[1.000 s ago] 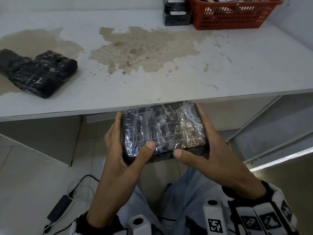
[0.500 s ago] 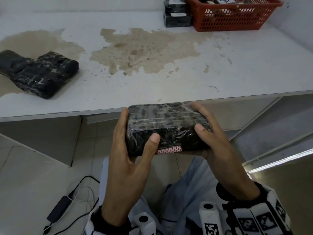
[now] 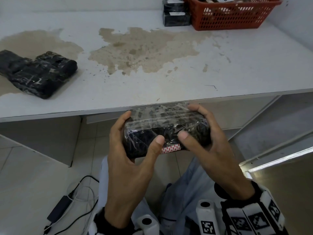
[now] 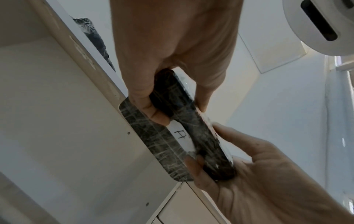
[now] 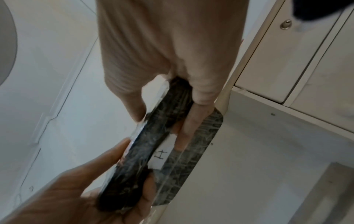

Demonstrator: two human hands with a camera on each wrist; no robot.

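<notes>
A black block wrapped in clear film (image 3: 166, 126) hangs in front of the table's near edge, gripped at both ends. My left hand (image 3: 133, 141) holds its left end, thumb on the near face. My right hand (image 3: 196, 131) holds the right end, thumb beside the left thumb and fingers curled over the top corner. A strip of red-and-white tape (image 3: 170, 148) shows under the thumbs. From below, the wrapped block (image 4: 184, 136) carries a white label (image 4: 182, 137) with a handwritten mark, which shows again as the label (image 5: 161, 154) in the right wrist view.
A stained white table (image 3: 169, 78) lies ahead. Two more dark wrapped bundles (image 3: 39, 73) sit at its left. At the far right stand a red basket (image 3: 232, 14) and stacked black packets (image 3: 175, 14). A power adapter and cables (image 3: 59, 209) lie on the floor at lower left.
Both hands have tipped the block so its broad filmed face turns up and away and its near side, with the tape strip, faces me. My right thumb has slid in toward the left thumb.
</notes>
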